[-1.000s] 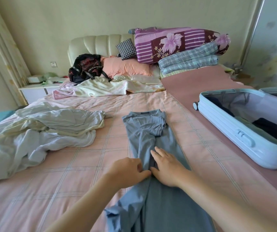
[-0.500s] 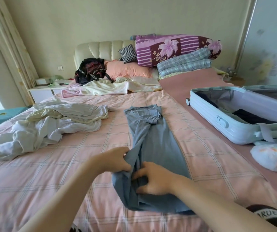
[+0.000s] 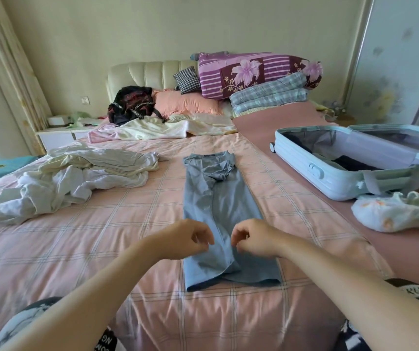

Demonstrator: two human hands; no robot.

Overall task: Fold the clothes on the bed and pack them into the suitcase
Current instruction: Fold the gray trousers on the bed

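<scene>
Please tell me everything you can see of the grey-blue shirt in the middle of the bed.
The grey-blue shirt looks like soft, thin cloth. It is folded lengthwise into a long narrow strip, its collar with a dark label at the far end, a sleeve tucked over just below it, and the hem nearest the person. It lies on the pink checked sheet. The left hand and right hand are over its near part, fingers curled; whether they pinch it is unclear.

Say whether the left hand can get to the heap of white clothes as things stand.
Probably yes. The left hand is over the blue shirt, and only flat bedsheet lies between it and the white clothes on its own side; leaning may help.
</scene>
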